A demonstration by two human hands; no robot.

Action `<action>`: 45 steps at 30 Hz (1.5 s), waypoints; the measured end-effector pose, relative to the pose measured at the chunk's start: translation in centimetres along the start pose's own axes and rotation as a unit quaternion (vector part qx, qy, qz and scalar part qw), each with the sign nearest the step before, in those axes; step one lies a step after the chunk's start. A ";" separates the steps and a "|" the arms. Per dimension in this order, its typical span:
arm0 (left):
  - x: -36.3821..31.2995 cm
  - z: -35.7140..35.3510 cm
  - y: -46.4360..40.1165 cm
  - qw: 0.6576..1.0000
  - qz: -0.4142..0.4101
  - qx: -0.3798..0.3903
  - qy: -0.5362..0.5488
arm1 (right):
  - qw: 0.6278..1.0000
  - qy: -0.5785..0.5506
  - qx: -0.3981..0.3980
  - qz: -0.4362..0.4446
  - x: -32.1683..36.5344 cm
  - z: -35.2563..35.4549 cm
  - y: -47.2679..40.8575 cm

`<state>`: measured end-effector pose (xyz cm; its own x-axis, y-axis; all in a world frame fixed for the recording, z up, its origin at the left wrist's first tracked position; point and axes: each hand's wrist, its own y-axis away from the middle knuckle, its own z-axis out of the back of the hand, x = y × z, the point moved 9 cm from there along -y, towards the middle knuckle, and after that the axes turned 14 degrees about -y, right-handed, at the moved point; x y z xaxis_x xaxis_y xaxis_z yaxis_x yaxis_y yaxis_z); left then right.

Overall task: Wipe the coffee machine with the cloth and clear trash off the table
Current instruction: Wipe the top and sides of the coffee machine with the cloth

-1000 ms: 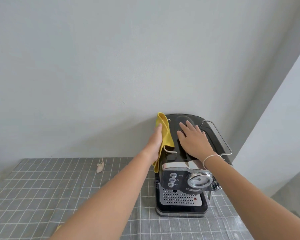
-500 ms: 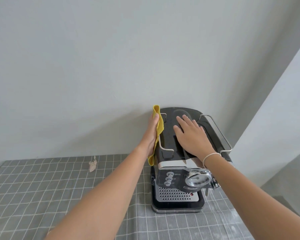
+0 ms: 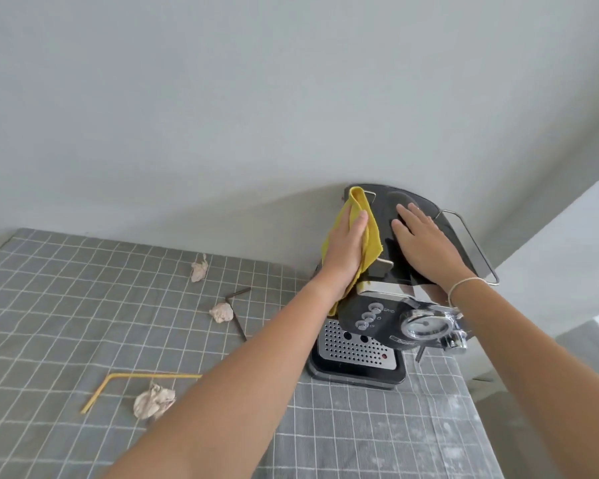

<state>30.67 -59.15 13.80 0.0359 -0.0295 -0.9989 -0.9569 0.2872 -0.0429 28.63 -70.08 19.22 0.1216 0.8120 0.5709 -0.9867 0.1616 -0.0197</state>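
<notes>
A black and chrome coffee machine (image 3: 374, 326) stands at the back right of the table, against the wall. My left hand (image 3: 346, 252) presses a yellow cloth (image 3: 370, 233) against the machine's upper left side. My right hand (image 3: 422, 247) lies flat, fingers spread, on the machine's black top. Trash lies on the checked tablecloth (image 3: 66, 305): three crumpled paper balls, one far back (image 3: 199, 269), one in the middle (image 3: 222, 312), one near (image 3: 154, 400). A bent yellow straw (image 3: 135, 378) and a bent dark straw (image 3: 237, 314) lie among them.
A plain grey wall (image 3: 256, 98) runs right behind the table and the machine. To the right, a white wall edge (image 3: 567, 254) stands close to the machine's wire rail (image 3: 471, 243). The table's right edge drops off beside the machine.
The view has swung left and down, and more of the table and its trash shows. My left hand with the cloth now lies more over the machine's left edge. My right hand stays on top.
</notes>
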 end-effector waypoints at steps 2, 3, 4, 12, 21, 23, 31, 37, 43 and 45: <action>-0.1 0.3 -0.9 1.000 0.009 -0.007 -0.012 | 1.000 0.009 -0.001 -0.005 0.0 0.0 0.0; -0.1 0.5 -1.4 1.000 0.013 -0.012 -0.017 | 1.000 0.012 -0.002 -0.009 0.0 0.1 0.2; 0.0 0.7 -1.8 1.000 0.016 -0.016 -0.018 | 1.000 0.012 -0.006 -0.014 0.0 0.2 0.3; 2.1 1.3 -2.3 0.999 0.013 -0.040 -0.014 | 0.999 0.002 -0.029 -0.023 0.6 0.6 0.5; 2.6 0.4 0.5 0.999 0.001 -0.043 -0.027 | 0.999 -0.004 -0.027 -0.032 0.9 0.5 0.7; 1.7 1.0 -2.6 0.998 -0.008 -0.044 -0.052 | 0.999 -0.007 -0.027 -0.031 0.7 0.5 0.8; 5.2 1.1 -8.4 0.999 0.025 0.023 0.006 | 0.999 -0.030 -0.032 -0.032 0.5 0.7 0.6; 5.6 1.3 0.0 0.998 0.063 0.024 -0.014 | 0.999 -0.025 -0.028 -0.035 0.8 0.7 1.0; 1.5 0.3 6.6 1.000 -0.021 -0.015 0.001 | 0.999 -0.014 -0.030 -0.039 1.0 0.9 1.1; 0.6 0.8 3.1 0.999 -0.040 -0.017 -0.009 | 0.999 -0.014 -0.024 -0.039 1.0 0.7 1.1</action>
<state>27.91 -57.50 13.03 0.1170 -0.0342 -0.9925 -0.9601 0.2517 -0.1219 27.60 -69.45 20.36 0.1937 0.7796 0.5955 -0.9681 0.2504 -0.0128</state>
